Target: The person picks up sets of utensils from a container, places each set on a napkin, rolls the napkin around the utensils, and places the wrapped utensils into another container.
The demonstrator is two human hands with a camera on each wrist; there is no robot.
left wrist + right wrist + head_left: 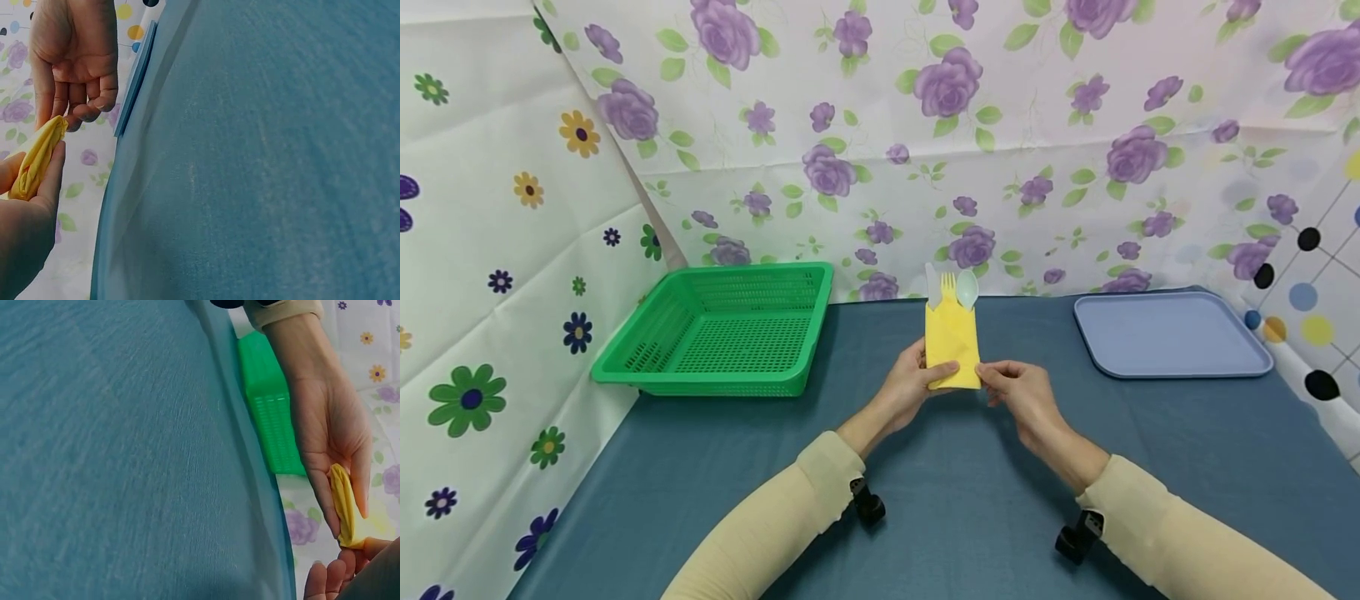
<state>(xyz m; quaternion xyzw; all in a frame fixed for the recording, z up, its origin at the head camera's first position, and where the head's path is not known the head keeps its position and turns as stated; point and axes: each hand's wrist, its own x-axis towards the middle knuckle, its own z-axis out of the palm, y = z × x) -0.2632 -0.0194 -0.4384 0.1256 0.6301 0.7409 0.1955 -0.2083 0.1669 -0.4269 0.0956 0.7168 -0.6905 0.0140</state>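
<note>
A yellow folded napkin (952, 337) stands upright in front of me as a pouch, raised above the table. Out of its top stick a whitish knife (932, 285), a yellow fork (948, 287) and a pale green spoon (967, 289); their lower parts are hidden inside. My left hand (908, 385) grips the pouch at its lower left, thumb across the front and fingers behind. With thumb and forefinger, my right hand (1024, 393) pinches the lower right corner. In the right wrist view, the folded bottom edge of the napkin (344, 503) lies between left thumb and fingers.
A green perforated plastic basket (715, 379) stands at the table's back left. At the back right lies a pale blue tray (1172, 333). Blue-grey cloth covers the table (955, 517). Flowered sheets (880, 108) hang right behind and at the left.
</note>
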